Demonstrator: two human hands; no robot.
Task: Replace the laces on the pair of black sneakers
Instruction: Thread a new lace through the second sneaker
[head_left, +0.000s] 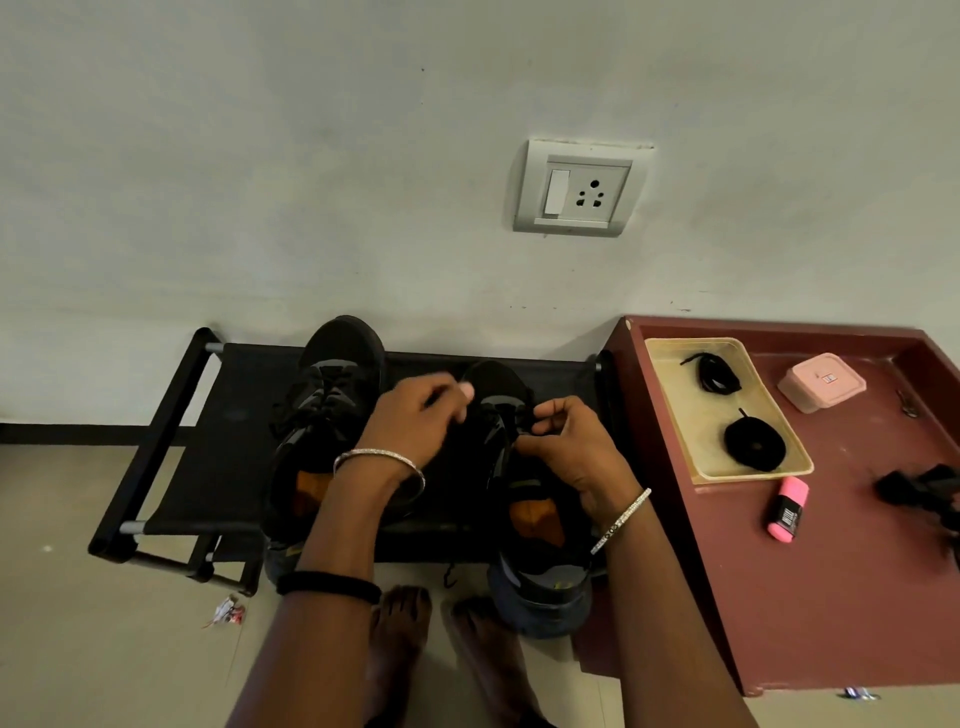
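Two sneakers. Right of them: one tray, two lace bundles, one pink box, one highlighter.

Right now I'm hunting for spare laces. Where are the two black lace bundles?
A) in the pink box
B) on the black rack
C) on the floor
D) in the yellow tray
D: the loose lace bundle and the coiled lace both lie in the yellow tray on the maroon table.
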